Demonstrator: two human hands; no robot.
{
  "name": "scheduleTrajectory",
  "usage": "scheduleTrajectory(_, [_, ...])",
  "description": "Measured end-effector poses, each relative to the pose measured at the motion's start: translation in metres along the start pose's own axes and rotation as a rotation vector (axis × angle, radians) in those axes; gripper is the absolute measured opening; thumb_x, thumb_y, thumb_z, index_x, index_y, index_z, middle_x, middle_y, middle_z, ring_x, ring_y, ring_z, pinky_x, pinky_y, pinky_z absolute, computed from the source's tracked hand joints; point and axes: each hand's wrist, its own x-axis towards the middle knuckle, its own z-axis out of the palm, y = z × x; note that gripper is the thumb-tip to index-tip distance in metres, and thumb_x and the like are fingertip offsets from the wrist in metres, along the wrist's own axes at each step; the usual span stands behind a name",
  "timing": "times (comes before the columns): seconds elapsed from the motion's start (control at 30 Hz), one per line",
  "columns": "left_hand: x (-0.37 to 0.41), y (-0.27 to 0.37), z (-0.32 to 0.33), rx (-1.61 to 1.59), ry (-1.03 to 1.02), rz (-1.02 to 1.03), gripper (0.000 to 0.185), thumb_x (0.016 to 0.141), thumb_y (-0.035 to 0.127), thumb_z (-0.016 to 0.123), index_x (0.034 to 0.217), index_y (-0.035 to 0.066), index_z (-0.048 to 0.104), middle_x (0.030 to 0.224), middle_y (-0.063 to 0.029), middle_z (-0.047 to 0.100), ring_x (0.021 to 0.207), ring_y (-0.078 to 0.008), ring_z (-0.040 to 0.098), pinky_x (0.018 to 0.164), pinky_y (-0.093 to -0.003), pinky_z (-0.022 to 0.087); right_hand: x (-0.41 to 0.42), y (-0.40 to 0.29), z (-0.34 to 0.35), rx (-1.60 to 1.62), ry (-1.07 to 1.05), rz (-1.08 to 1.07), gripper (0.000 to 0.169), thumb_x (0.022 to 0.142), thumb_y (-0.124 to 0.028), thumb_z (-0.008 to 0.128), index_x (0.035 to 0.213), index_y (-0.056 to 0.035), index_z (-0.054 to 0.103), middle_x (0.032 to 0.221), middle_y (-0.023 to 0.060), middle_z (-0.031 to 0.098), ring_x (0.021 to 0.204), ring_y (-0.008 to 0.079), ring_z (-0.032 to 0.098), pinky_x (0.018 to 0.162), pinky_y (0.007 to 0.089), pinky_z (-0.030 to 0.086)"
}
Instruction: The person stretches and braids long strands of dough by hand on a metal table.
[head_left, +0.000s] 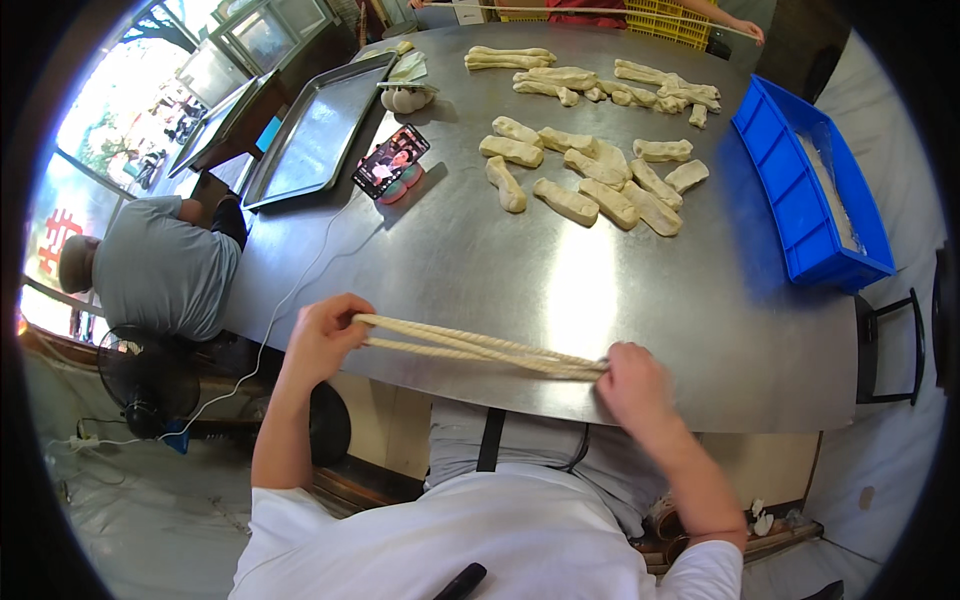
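Note:
Several twisted strands of dough stretch between my hands, just above the near edge of the steel table. My left hand grips their left ends between thumb and fingers. The right ends are closed inside my right hand, which is a little lower in the view. Beyond the hands lie short dough pieces in a loose group. Farther back are longer dough pieces, some piled on one another.
A phone on a stand, its white cable and a metal tray are at the left. A blue plastic crate stands at the right. One person sits at left; another person's hand holds a long strand across the table.

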Motion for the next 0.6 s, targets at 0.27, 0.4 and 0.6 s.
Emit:
scheduleTrajectory(0.27, [0.131,0.019,0.148,0.111,-0.27,0.077,0.024,0.099,0.025,0.081,0.11,0.005,0.086,0.078,-0.0074,0.078,0.068,-0.0128,0.072,0.066,-0.0323,0.057,0.056,0.174,-0.113,-0.338,0.092,0.39,0.037,0.103,-0.018,0.064,0.135,-0.0017,0.073,0.128,0.0222,0.073,0.125,0.0412,0.066,0.106,0.0486,0.054])
scheduleTrajectory(0.4, [0.158,-0.011,0.177,0.096,-0.208,0.223,0.028,0.099,0.024,0.082,0.119,0.004,0.084,0.091,-0.0121,0.082,0.082,-0.0146,0.077,0.077,-0.0339,0.06,-0.019,0.102,0.015,-0.069,0.218,0.416,0.063,0.111,-0.028,0.054,0.161,0.009,0.046,0.169,0.0357,0.04,0.162,0.0463,0.033,0.134,0.0524,0.026])
scheduleTrajectory(0.6, [0.136,-0.045,0.104,-0.093,-0.39,0.146,0.029,0.102,0.001,0.075,0.131,-0.003,0.077,0.113,-0.0062,0.081,0.098,-0.0122,0.074,0.091,-0.0287,0.061,-0.046,-0.055,0.0,-0.047,0.085,-0.037,0.072,0.096,-0.035,0.08,0.148,0.009,0.057,0.167,0.0343,0.043,0.161,0.0517,0.035,0.127,0.0671,0.032])
